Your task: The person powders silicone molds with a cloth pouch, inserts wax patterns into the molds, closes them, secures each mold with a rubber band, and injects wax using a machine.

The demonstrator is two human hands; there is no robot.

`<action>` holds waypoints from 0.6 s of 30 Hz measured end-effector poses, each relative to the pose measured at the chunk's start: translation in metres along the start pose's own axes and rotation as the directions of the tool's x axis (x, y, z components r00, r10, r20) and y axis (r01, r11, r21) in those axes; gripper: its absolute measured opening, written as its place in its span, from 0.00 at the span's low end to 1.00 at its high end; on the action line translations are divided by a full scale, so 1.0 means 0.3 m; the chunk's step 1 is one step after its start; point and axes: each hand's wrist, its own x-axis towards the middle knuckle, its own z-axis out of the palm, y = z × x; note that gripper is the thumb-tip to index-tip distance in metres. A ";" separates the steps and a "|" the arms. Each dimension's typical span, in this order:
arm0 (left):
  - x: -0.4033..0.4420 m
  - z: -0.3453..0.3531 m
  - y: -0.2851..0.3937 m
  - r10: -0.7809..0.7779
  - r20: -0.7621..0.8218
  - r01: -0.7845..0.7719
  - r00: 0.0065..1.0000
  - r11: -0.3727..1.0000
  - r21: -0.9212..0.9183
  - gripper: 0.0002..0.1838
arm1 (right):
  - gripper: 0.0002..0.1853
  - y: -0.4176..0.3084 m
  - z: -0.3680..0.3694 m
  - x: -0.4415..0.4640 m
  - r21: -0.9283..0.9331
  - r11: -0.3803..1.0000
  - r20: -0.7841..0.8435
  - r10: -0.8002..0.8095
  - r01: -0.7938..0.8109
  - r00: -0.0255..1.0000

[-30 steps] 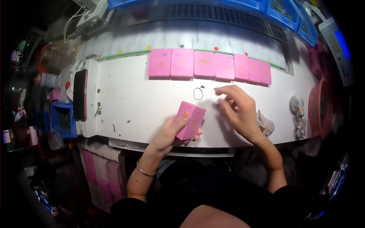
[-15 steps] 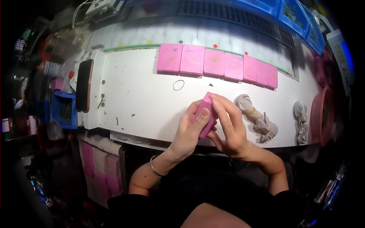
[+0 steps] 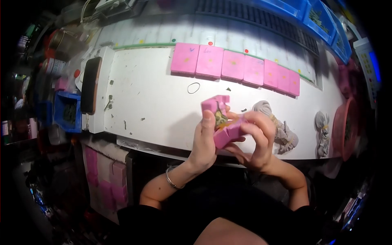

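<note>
Between my hands a pink block is parted into two halves, with something yellow-green and grey showing in the gap. My left hand (image 3: 203,141) grips the upper left half (image 3: 210,104), thumb on its face. My right hand (image 3: 259,141) holds the lower right half (image 3: 228,134) with bent fingers. Beyond them a row of several pink blocks (image 3: 233,65) lies side by side along the green edge. A thin ring (image 3: 193,88) and a small dark chip (image 3: 228,89) lie on the white table (image 3: 147,94) in front of the row.
Two tied grey cloth bundles (image 3: 281,132) (image 3: 322,132) lie to the right, near a pink basin (image 3: 342,126). A phone (image 3: 91,85) rests at the left, beside a blue bin (image 3: 66,112). Blue trays (image 3: 316,20) stand at the top right.
The pink block has come apart into two halves, exposing its inside. My right hand has gone from beside the block to holding one half. The view has shifted, showing the cloth bundle more fully.
</note>
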 end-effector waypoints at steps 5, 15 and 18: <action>0.027 -0.023 0.006 -0.040 -0.061 0.036 0.997 0.997 -0.065 0.37 | 0.23 -0.034 -0.029 0.017 -0.060 0.988 -0.042 -0.146 0.144 0.988; 0.076 -0.085 0.055 -0.133 -0.123 0.106 0.983 0.973 -0.206 0.39 | 0.08 -0.116 0.005 0.033 0.208 0.969 0.127 -0.164 0.135 0.978; 0.071 -0.072 0.054 -0.138 0.025 0.141 0.990 0.971 -0.191 0.36 | 0.08 -0.065 -0.056 0.118 0.371 0.926 0.200 -0.004 -0.072 0.980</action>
